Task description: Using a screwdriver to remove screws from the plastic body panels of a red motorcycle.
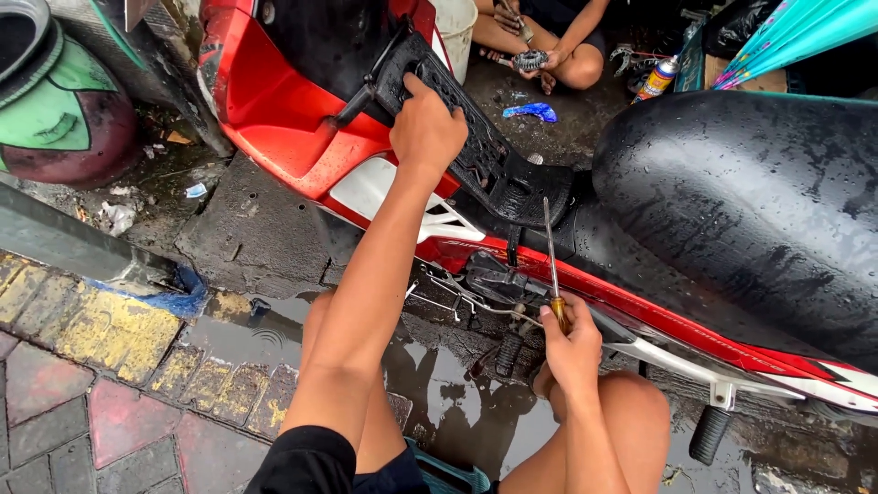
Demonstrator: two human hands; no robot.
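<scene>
From the head camera, looking down, a red scooter point(302, 137) stands on wet pavement and serves as the landmark. The person's left hand point(426, 128) rests flat on the black ribbed footboard panel point(466, 119) at the middle of the scooter, fingers curled over its upper edge and pressing on it. The right hand point(572, 343) sits lower, just beside the scooter's red side fairing point(640, 306), closed in a fist around the yellow handle of a screwdriver point(551, 265); the shaft points up toward the black panel, its tip near the panel's lower end. Right of the panel lies the scooter's black seat point(750, 201), beaded with water. Below the fairing a footpeg point(709, 434) hangs over a puddle point(457, 402), and some exposed cables and metal parts point(485, 288) show under the scooter's body, close to the right hand. Beyond the scooter another person sits cross-legged on the ground, hands holding a toothed gear point(530, 60). Near them, behind the seat, stands a spray can point(657, 79), and a blue scrap point(531, 112) lies on the ground just past the panel. Left of the scooter are brick pavers point(119, 393)
</scene>
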